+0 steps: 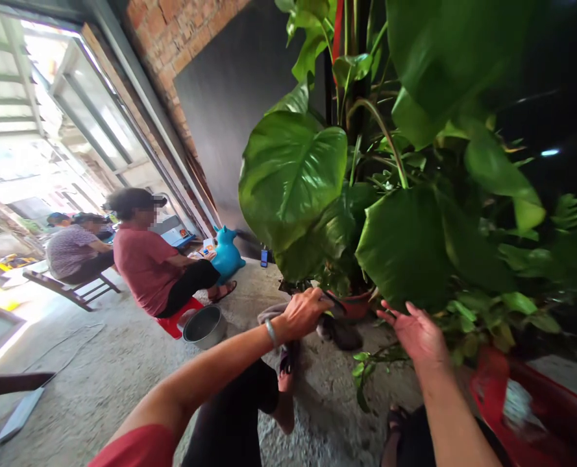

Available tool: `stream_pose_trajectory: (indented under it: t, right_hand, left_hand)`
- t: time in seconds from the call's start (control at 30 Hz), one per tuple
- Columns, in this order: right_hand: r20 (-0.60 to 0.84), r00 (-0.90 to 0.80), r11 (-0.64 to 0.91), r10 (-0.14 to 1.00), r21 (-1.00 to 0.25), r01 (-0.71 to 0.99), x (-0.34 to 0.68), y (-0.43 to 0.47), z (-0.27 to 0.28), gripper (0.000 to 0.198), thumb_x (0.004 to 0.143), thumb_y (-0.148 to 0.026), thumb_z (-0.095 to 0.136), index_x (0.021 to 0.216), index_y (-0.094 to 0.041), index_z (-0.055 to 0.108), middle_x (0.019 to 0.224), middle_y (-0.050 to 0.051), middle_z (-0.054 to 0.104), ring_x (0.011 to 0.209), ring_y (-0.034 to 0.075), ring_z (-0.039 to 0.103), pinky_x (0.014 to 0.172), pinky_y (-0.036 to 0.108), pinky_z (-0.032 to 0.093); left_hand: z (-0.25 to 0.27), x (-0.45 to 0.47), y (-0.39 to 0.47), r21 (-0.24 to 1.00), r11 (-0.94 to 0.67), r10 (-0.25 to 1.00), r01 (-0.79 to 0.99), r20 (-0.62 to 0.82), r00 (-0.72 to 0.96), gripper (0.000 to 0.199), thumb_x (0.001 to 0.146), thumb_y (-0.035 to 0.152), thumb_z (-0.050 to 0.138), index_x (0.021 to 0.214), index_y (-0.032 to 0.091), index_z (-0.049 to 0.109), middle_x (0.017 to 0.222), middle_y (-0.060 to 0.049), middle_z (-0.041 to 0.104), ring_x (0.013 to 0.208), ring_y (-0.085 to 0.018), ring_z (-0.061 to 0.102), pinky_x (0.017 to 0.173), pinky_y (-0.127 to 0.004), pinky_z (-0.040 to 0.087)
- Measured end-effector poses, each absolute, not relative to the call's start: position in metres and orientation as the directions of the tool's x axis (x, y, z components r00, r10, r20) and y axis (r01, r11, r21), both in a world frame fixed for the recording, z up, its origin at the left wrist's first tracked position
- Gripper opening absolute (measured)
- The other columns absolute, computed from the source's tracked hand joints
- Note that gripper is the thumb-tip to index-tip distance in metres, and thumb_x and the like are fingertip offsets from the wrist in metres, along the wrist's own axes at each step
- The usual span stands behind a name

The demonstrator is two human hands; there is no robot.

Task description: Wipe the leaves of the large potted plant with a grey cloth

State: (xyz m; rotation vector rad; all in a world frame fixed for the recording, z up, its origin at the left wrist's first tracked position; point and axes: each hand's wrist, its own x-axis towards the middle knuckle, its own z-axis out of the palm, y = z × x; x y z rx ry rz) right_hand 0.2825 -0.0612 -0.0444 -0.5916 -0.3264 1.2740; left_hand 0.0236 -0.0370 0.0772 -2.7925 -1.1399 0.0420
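Note:
A large potted plant (pixel 295 172) with broad glossy green leaves stands in front of me. The rim of its reddish pot (pixel 354 306) shows below the foliage. My left hand (pixel 307 312), with a bangle at the wrist, is closed low beside the pot. Something dark shows by its fingertips, too small to name. My right hand (pixel 420 334) is open, palm turned up and fingers apart, just under a big hanging leaf (pixel 405 250). Whether its fingertips touch the leaf I cannot tell. A grey cloth (pixel 269 314) shows behind my left wrist.
A person in a red shirt (pixel 145 266) sits on a red stool (pixel 171 326) beside a metal basin (pixel 204 327). Near them are a blue animal-shaped toy (pixel 226 253) and an upright phone (pixel 264 258). A red bag (pixel 487 383) lies right. Others sit farther left.

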Motion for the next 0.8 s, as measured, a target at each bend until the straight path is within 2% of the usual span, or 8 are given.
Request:
stream_pose_trajectory:
  t: [0.1,0.17,0.23,0.3,0.4,0.57,0.63,0.8]
  right_hand:
    - [-0.106,0.278,0.171,0.955,-0.57,-0.804,0.285,-0.062,-0.045,0.017,0.063,-0.025,0.081,0.077,-0.028,0.072,0.088,0.001,0.079,0.076,0.025,0.075,0.064,0.04,0.065]
    - [-0.113,0.289,0.179,0.951,-0.563,-0.807,0.285,-0.061,-0.044,0.019,0.063,-0.024,0.081,0.079,-0.03,0.072,0.088,-0.001,0.079,0.075,0.024,0.075,0.063,0.04,0.065]
    - [-0.125,0.286,0.169,0.95,-0.566,-0.807,0.283,-0.059,-0.042,0.02,0.062,-0.024,0.081,0.079,-0.029,0.072,0.087,0.0,0.079,0.075,0.025,0.075,0.062,0.04,0.065]
    - [-0.137,0.276,0.153,0.951,-0.567,-0.809,0.278,-0.056,-0.041,0.02,0.061,-0.024,0.081,0.078,-0.028,0.072,0.085,0.0,0.079,0.075,0.025,0.075,0.063,0.04,0.065]
    - [-0.125,0.264,0.148,0.956,-0.572,-0.807,0.273,-0.055,-0.043,0.017,0.06,-0.024,0.081,0.073,-0.027,0.07,0.085,0.001,0.078,0.073,0.025,0.075,0.062,0.041,0.065]
    - [-0.105,0.275,0.165,0.956,-0.583,-0.795,0.284,-0.059,-0.042,0.018,0.058,-0.027,0.083,0.065,-0.026,0.067,0.079,0.002,0.076,0.074,0.024,0.074,0.063,0.041,0.065]
    - [-0.119,0.32,0.198,0.94,-0.575,-0.794,0.295,-0.064,-0.038,0.017,0.058,-0.027,0.081,0.068,-0.026,0.067,0.078,0.001,0.074,0.072,0.023,0.073,0.063,0.041,0.064]
    - [-0.173,0.555,0.344,0.814,-0.626,-0.7,0.317,-0.08,-0.028,0.005,0.066,-0.031,0.066,0.068,-0.028,0.063,0.078,0.0,0.07,0.076,0.02,0.068,0.068,0.04,0.062]
  left_hand:
    - [0.106,0.004,-0.064,-0.083,-0.703,0.676,0.706,0.231,0.7,0.056,0.088,0.012,0.054,0.141,0.03,0.06,0.104,-0.007,0.056,0.095,-0.021,0.057,0.076,-0.03,0.053]
    - [0.139,0.008,-0.065,-0.052,-0.685,0.639,0.727,0.437,0.633,0.055,0.092,0.017,0.052,0.144,0.031,0.058,0.108,-0.007,0.056,0.099,-0.021,0.056,0.083,-0.032,0.053]
    - [0.157,0.024,-0.047,-0.023,-0.658,0.623,0.752,0.544,0.562,0.052,0.095,0.02,0.051,0.145,0.031,0.057,0.113,-0.008,0.056,0.103,-0.022,0.056,0.089,-0.034,0.052]
    - [0.146,0.045,-0.021,-0.033,-0.634,0.67,0.773,0.477,0.569,0.049,0.095,0.019,0.049,0.143,0.028,0.06,0.117,-0.01,0.058,0.108,-0.024,0.057,0.089,-0.035,0.053]
    - [0.084,0.059,0.006,-0.076,-0.59,0.794,0.804,0.128,0.595,0.043,0.094,0.012,0.045,0.128,0.021,0.07,0.123,-0.015,0.059,0.109,-0.027,0.06,0.084,-0.035,0.055]
    - [-0.001,0.016,-0.022,0.038,-0.623,0.745,0.782,-0.276,0.607,0.05,0.08,0.014,0.063,0.127,0.027,0.072,0.119,-0.011,0.065,0.108,-0.027,0.066,0.088,-0.033,0.055]
    - [0.004,-0.002,-0.036,0.124,-0.582,0.763,0.803,-0.256,0.593,0.051,0.075,0.015,0.066,0.123,0.028,0.074,0.117,-0.009,0.067,0.107,-0.027,0.067,0.089,-0.034,0.056]
    - [0.047,0.007,-0.027,0.488,-0.464,0.86,0.739,0.049,0.508,0.039,0.074,0.018,0.071,0.113,0.021,0.077,0.115,-0.007,0.073,0.108,-0.025,0.067,0.1,-0.035,0.053]
